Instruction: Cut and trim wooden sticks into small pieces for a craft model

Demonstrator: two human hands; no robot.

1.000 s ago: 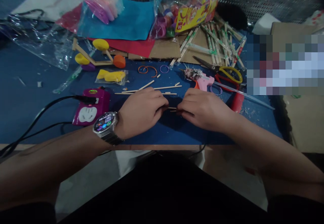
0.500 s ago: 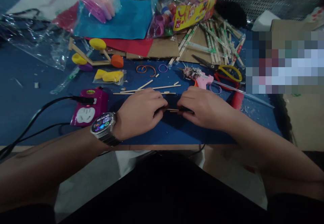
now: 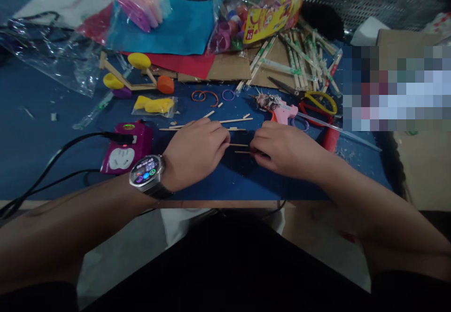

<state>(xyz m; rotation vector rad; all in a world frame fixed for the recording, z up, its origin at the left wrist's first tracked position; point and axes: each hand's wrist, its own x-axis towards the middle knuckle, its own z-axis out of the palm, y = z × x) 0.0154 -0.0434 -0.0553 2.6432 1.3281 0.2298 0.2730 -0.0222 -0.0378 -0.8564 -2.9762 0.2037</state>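
Head view: lining-up step, it seemed! Dead centre, the left hand (image 3: pixel 197 150) pinched an upper stick (image 3: pixel 238 144); at six o'clock, a lower stick (image 3: pixel 242 152) poked from the right hand (image 3: pixel 283 147), fingers curled, grip hidden. Steadying both looked next. Eight o'clock, the watch (image 3: pixel 146 170) read 08:46:45; one o'clock, the bag label (image 3: pixel 266 22), "24".

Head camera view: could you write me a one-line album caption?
Left hand and right hand hold thin wooden sticks at a blue table, a pink glue gun lying beyond.
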